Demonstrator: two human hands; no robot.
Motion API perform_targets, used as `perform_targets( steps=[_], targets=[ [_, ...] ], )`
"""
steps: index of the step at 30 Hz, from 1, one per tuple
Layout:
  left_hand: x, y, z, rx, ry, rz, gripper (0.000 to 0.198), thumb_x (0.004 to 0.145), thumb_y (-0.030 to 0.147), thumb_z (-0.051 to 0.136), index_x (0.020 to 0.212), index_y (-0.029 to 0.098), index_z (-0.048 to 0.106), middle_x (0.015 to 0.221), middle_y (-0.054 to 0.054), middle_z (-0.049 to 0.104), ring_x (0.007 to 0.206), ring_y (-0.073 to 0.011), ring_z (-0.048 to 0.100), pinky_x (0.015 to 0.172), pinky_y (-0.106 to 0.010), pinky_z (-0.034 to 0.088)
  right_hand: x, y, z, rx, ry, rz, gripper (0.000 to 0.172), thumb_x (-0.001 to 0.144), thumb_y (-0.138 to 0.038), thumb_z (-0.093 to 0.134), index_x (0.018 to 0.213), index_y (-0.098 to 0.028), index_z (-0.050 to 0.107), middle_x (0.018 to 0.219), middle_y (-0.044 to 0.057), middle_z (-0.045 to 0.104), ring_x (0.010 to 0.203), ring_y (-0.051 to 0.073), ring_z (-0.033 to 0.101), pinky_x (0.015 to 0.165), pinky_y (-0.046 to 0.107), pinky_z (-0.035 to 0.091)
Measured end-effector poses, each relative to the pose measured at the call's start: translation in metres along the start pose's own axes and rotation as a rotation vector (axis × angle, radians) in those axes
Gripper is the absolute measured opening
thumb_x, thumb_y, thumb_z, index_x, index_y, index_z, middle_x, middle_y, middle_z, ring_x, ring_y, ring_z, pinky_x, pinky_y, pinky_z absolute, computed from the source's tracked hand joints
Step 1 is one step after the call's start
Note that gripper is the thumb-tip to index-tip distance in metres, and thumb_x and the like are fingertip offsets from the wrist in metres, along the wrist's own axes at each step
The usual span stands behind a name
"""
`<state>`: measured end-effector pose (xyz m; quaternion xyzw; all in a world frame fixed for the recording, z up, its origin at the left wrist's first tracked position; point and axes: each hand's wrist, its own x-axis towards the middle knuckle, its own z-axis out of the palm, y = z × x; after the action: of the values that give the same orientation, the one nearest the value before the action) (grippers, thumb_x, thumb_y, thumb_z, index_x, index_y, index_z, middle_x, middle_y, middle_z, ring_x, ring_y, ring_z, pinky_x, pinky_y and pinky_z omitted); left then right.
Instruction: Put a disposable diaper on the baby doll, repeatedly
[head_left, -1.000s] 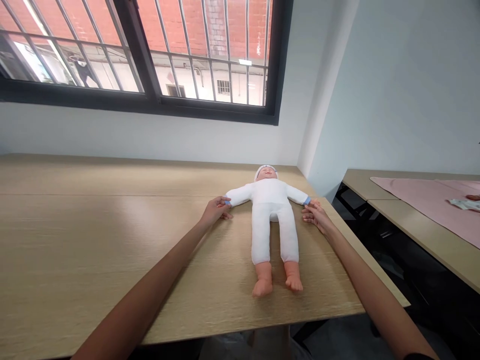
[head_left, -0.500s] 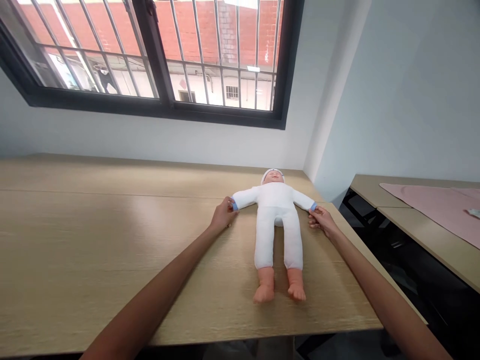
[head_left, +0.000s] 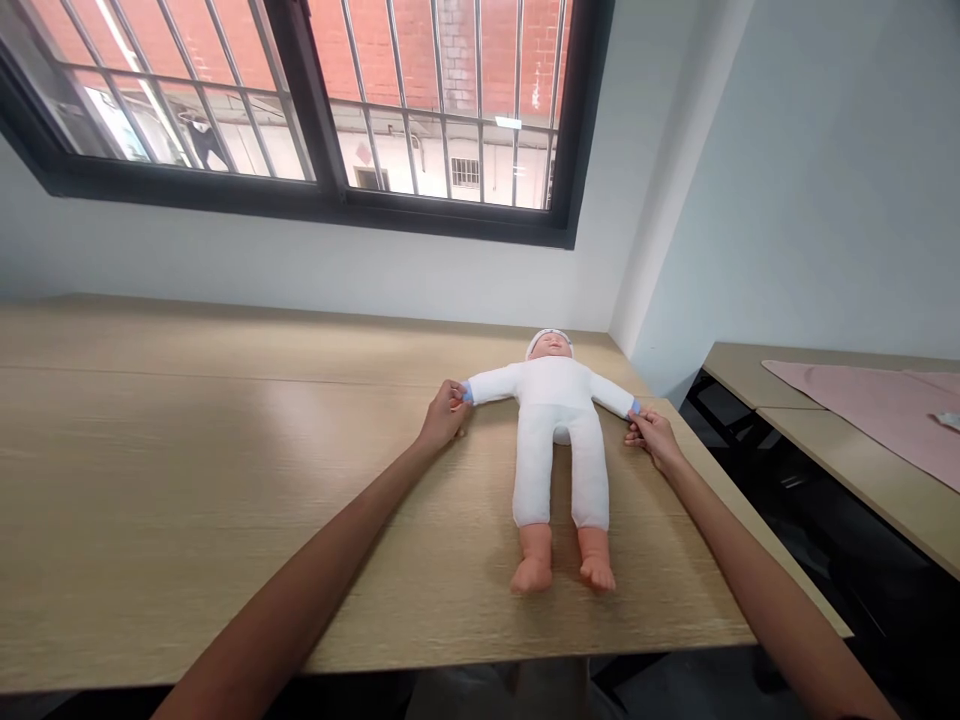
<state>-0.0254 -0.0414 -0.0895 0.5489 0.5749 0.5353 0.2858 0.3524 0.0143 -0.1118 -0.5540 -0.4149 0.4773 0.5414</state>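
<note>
A baby doll [head_left: 556,430] in a white suit with blue cuffs lies on its back on the wooden table [head_left: 187,480], head toward the wall, arms spread, bare feet toward me. My left hand [head_left: 444,416] is closed around the end of the doll's arm on the left side, at the blue cuff. My right hand [head_left: 652,432] pinches the end of the other arm at its cuff. Both of the doll's hands are hidden inside my fingers.
A barred window [head_left: 315,110] runs along the wall behind the table. To the right, past a dark gap, stands a second table [head_left: 847,450] with a pink cloth [head_left: 877,405] on it. The table's right edge lies close to my right hand.
Both hands have closed on the doll's cuffs; a second ago their fingers lay looser beside them. The view has shifted slightly; the doll lies in much the same place.
</note>
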Motion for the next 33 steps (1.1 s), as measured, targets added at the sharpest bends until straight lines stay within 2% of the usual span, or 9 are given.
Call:
perform_targets(
  steps=[3, 8, 11, 14, 18, 21, 25, 30, 33],
  targets=[
    [-0.0019, 0.0009, -0.0014, 0.032, 0.006, 0.024, 0.023, 0.077, 0.031, 0.055, 0.095, 0.022, 0.044, 0.067, 0.007, 0.051, 0.033, -0.005, 0.042, 0.034, -0.017, 0.028, -0.0023, -0.0022, 0.0012, 0.032, 0.009, 0.0, 0.011, 0.083, -0.016, 0.062, 0.075, -0.015, 0.054, 0.059, -0.003, 0.053, 0.041, 0.008, 0.057, 0.042, 0.021, 0.057],
    [-0.0015, 0.0011, -0.0021, 0.095, -0.011, 0.026, 0.036, 0.072, 0.037, 0.064, 0.103, 0.023, 0.051, 0.089, 0.001, 0.06, 0.031, -0.0037, 0.042, 0.031, -0.02, 0.031, -0.0017, -0.0027, 0.001, 0.092, -0.016, 0.02, 0.008, 0.082, -0.013, 0.062, 0.078, -0.015, 0.056, 0.07, 0.0, 0.059, 0.05, 0.011, 0.065, 0.05, 0.02, 0.06],
    [-0.0008, 0.0012, -0.0005, 0.093, -0.058, 0.017, 0.037, 0.072, 0.035, 0.063, 0.105, 0.024, 0.052, 0.074, 0.004, 0.059, 0.03, -0.0045, 0.041, 0.031, -0.018, 0.031, 0.001, -0.0011, -0.0002, 0.138, -0.052, 0.015, 0.009, 0.08, -0.013, 0.064, 0.08, -0.015, 0.056, 0.073, 0.0, 0.06, 0.053, 0.012, 0.066, 0.054, 0.023, 0.062],
    [-0.0005, 0.0028, 0.0006, 0.015, -0.05, -0.006, 0.029, 0.073, 0.031, 0.059, 0.1, 0.022, 0.052, 0.058, 0.008, 0.052, 0.03, -0.0062, 0.043, 0.031, -0.015, 0.028, 0.0025, -0.0012, -0.0001, 0.153, -0.068, 0.024, 0.007, 0.082, -0.01, 0.061, 0.083, -0.014, 0.056, 0.073, 0.0, 0.061, 0.053, 0.013, 0.067, 0.054, 0.023, 0.062],
    [0.001, 0.0063, 0.0005, -0.129, -0.054, -0.115, 0.027, 0.07, 0.026, 0.061, 0.093, 0.021, 0.049, 0.052, 0.009, 0.052, 0.031, -0.0069, 0.043, 0.031, -0.014, 0.029, 0.0025, -0.0035, 0.0012, 0.165, -0.078, 0.045, 0.007, 0.086, -0.007, 0.054, 0.086, -0.014, 0.054, 0.071, 0.0, 0.063, 0.052, 0.014, 0.068, 0.052, 0.022, 0.061],
    [0.0031, 0.0067, 0.0024, -0.26, 0.006, -0.172, 0.03, 0.063, 0.024, 0.067, 0.086, 0.02, 0.048, 0.054, 0.007, 0.055, 0.038, -0.0089, 0.05, 0.035, -0.016, 0.038, 0.0028, -0.0039, 0.0008, 0.168, -0.094, 0.038, 0.006, 0.087, -0.008, 0.053, 0.088, -0.014, 0.054, 0.069, 0.0, 0.064, 0.054, 0.015, 0.068, 0.053, 0.022, 0.061],
    [0.005, 0.005, 0.0059, -0.354, 0.102, -0.201, 0.033, 0.057, 0.023, 0.072, 0.079, 0.018, 0.049, 0.061, 0.005, 0.056, 0.053, -0.0114, 0.059, 0.048, -0.022, 0.05, 0.0038, -0.0022, -0.0007, 0.178, -0.114, 0.034, 0.006, 0.085, -0.006, 0.054, 0.084, -0.012, 0.057, 0.071, 0.002, 0.065, 0.056, 0.015, 0.069, 0.055, 0.021, 0.061],
    [0.0065, 0.0034, 0.0065, -0.42, 0.147, -0.232, 0.032, 0.053, 0.019, 0.075, 0.074, 0.016, 0.051, 0.064, 0.002, 0.06, 0.06, -0.0111, 0.061, 0.059, -0.023, 0.053, 0.0051, 0.0001, -0.0012, 0.214, -0.058, 0.024, 0.011, 0.077, -0.002, 0.063, 0.074, -0.012, 0.058, 0.071, 0.001, 0.064, 0.055, 0.013, 0.068, 0.057, 0.02, 0.061],
    [0.0075, 0.0041, 0.0067, -0.434, 0.171, -0.26, 0.03, 0.053, 0.016, 0.074, 0.072, 0.016, 0.051, 0.064, 0.0, 0.062, 0.061, -0.0122, 0.062, 0.061, -0.024, 0.053, 0.0057, 0.0001, -0.0008, 0.209, -0.059, 0.028, 0.012, 0.077, -0.002, 0.063, 0.072, -0.012, 0.058, 0.069, 0.001, 0.064, 0.054, 0.013, 0.068, 0.057, 0.019, 0.061]
  ],
)
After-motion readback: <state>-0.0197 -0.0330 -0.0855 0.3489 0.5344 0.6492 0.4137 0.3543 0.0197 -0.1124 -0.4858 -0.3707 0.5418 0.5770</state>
